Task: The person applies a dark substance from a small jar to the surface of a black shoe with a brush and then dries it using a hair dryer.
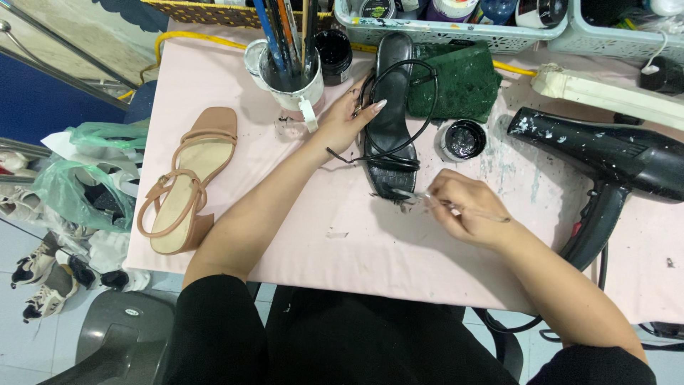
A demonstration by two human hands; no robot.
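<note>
From the head camera, your left hand rests on the black strappy sandal at the far middle of the pink table, fingers spread and pressing on its straps near the heel end. Your right hand sits just near of the sandal's toe, fingers pinched together on a thin brush whose tip touches the toe edge. Just right of the sandal stands an open jar of black paint, and beyond it lies a dark green cloth. A black hair dryer lies at the right. On the left lies a tan sandal, and a cup of brushes stands far left of your left hand.
</note>
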